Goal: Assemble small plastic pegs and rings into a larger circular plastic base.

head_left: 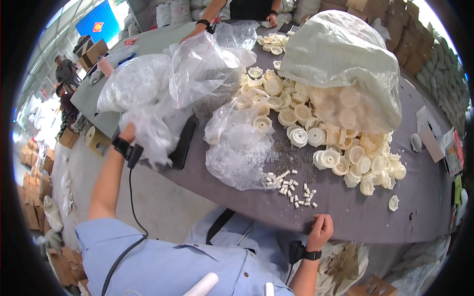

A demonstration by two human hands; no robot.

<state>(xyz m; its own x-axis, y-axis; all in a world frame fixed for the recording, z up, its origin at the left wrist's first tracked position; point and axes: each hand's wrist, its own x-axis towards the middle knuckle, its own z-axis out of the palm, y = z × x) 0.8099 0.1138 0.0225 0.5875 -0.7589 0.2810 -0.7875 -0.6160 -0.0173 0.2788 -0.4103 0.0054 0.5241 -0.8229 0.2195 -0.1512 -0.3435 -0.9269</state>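
Observation:
My left hand (129, 131) is at the table's left edge, closed on a crumpled clear plastic bag (159, 132); the film hides most of its fingers. A black flat case-like object (183, 144) lies beside that bag. At the front edge of the table, my right hand (322, 228) rests with its fingers curled in, and I cannot make out anything inside. Just beyond it are several small white cylindrical pieces (296, 191). Farther left, an open clear bag (237, 165) spills small clear rings, near a scatter of small metal springs (298, 160).
A large heap of cream round plastic parts (353, 153) spreads from a white woven sack (340, 49). More filled clear bags (140, 81) crowd the left side. Across the grey table (197, 185), another person's hand (271, 19) rests. Open cartons (434, 135) stand at the right.

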